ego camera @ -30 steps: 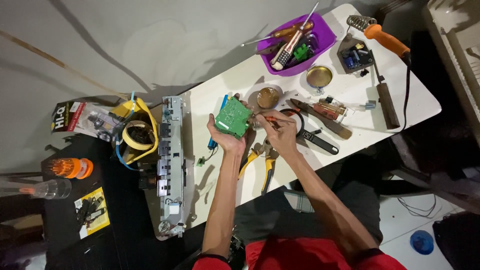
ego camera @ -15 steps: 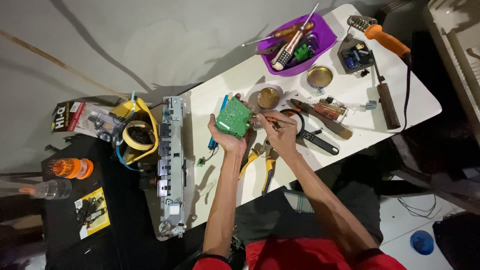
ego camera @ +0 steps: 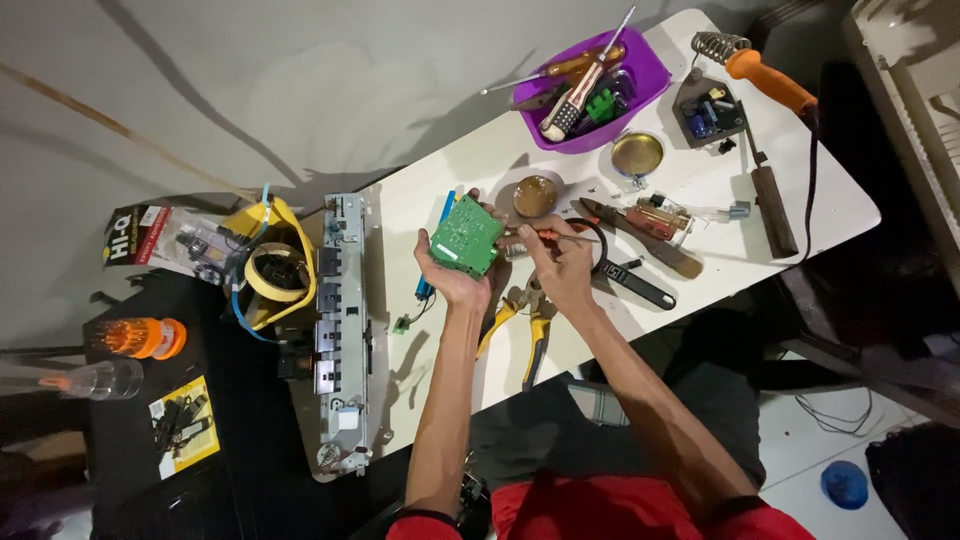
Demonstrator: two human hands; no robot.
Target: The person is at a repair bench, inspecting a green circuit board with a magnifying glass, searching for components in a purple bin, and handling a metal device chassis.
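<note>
Little changed: left hand (ego camera: 455, 275) still cups green circuit board (ego camera: 466, 236); right hand (ego camera: 560, 262), at 3 o'clock, keeps pinching thin screwdriver (ego camera: 548, 236) at board edge over tabletop (ego camera: 450, 170).

Board (ego camera: 466, 236): green. Table (ego camera: 820, 200): white. Tub (ego camera: 650, 75): purple. Soldering iron (ego camera: 770, 82): orange handle. Pliers (ego camera: 528, 335): yellow grips. Tape (ego camera: 275, 275): yellow. Bottle cap (ego camera: 140, 337): orange. Metal frame (ego camera: 342, 330): grey. Sleeves (ego camera: 640, 510): red. Floor disc (ego camera: 845, 484): blue.

Only one view was given: the white table (ego camera: 800, 215) was looked almost straight down on from head height, arm's reach away, floor caught round it.
</note>
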